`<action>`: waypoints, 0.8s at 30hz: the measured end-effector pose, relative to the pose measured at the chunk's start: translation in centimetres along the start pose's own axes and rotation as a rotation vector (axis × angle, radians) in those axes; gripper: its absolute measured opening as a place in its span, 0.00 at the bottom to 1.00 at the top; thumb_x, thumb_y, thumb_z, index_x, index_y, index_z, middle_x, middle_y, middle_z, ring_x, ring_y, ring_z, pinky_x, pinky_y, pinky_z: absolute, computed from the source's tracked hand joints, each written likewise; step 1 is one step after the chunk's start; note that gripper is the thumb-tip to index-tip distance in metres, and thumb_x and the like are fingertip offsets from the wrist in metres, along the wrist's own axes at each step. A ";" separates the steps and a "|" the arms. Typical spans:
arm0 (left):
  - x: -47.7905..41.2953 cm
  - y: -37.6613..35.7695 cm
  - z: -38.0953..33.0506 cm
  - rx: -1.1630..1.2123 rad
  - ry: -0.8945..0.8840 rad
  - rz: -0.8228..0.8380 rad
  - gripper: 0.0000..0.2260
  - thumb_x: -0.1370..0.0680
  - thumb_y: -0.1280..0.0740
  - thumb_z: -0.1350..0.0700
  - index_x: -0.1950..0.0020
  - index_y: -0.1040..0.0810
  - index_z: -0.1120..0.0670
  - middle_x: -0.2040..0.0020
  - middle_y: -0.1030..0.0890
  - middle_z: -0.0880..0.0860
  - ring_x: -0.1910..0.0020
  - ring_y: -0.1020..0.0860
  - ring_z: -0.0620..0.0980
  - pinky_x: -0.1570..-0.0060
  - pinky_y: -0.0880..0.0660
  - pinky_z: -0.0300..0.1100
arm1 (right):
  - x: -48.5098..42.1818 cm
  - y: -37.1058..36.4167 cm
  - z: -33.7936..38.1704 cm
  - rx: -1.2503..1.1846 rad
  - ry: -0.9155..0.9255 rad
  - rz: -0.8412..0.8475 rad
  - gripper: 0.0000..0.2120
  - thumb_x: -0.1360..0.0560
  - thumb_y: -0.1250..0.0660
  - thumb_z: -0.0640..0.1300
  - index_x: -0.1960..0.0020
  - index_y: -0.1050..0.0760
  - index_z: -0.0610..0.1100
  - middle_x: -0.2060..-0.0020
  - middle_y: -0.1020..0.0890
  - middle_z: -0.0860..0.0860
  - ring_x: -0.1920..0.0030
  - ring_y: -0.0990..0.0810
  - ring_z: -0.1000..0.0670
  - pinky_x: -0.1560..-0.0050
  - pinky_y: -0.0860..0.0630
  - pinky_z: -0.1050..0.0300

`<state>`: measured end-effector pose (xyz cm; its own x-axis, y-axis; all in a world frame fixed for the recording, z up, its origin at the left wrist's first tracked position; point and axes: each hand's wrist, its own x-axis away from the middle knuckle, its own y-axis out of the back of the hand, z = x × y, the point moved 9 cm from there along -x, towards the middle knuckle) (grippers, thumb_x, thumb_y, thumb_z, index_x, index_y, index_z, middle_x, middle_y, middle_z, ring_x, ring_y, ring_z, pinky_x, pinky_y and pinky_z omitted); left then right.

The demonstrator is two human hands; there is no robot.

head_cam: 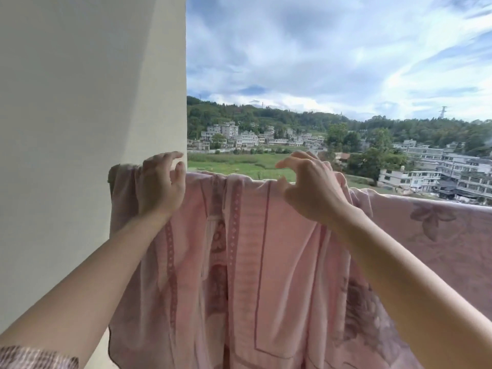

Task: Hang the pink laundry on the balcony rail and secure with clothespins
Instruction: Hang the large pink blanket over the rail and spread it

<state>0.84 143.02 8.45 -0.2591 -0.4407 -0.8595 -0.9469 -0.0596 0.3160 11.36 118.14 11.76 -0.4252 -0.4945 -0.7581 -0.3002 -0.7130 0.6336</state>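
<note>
A large pink patterned sheet [247, 249] hangs draped over the balcony rail, which it covers completely from the wall on the left to the right edge of the view. My left hand [161, 182] is raised at the sheet's top left edge, fingers curled and apart, holding nothing. Further right, my right hand [308, 187] hovers just above the top fold, with its fingers spread and hooked. Neither hand grips the cloth. I see no clothespins.
A white wall [80, 129] stands close on the left, right beside the sheet's left end. Beyond the rail lie open sky, green fields and distant buildings [439, 171]. The sheet's lower part hangs in folds toward the floor.
</note>
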 end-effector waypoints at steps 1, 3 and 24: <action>0.7 -0.8 -1.3 0.031 -0.054 0.069 0.20 0.23 0.44 0.47 0.38 0.23 0.54 0.39 0.21 0.55 0.36 0.28 0.56 0.34 0.37 0.48 | -0.2 -1.7 1.4 0.028 0.070 0.059 0.13 0.26 0.34 0.47 0.44 0.21 0.42 0.44 0.21 0.50 0.42 0.25 0.50 0.38 0.31 0.49; 2.0 -3.1 -2.2 0.041 -0.144 0.234 0.21 0.23 0.44 0.46 0.35 0.25 0.52 0.35 0.24 0.51 0.32 0.32 0.52 0.31 0.39 0.49 | -0.4 -4.2 2.8 0.111 0.136 0.113 0.11 0.25 0.34 0.49 0.53 0.20 0.42 0.53 0.20 0.50 0.50 0.23 0.49 0.46 0.26 0.48; 6.0 -5.9 -21.4 0.395 -0.360 0.307 0.14 0.23 0.42 0.55 0.42 0.21 0.53 0.39 0.21 0.51 0.37 0.26 0.49 0.37 0.30 0.47 | 8.0 8.4 -14.1 0.210 -0.088 -0.081 0.16 0.24 0.35 0.55 0.45 0.19 0.46 0.51 0.16 0.53 0.48 0.20 0.49 0.44 0.27 0.51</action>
<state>8.96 121.50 10.00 -0.5143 -0.0504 -0.8561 -0.7997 0.3887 0.4575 17.47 101.13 8.81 -0.4623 -0.3886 -0.7970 -0.5034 -0.6249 0.5967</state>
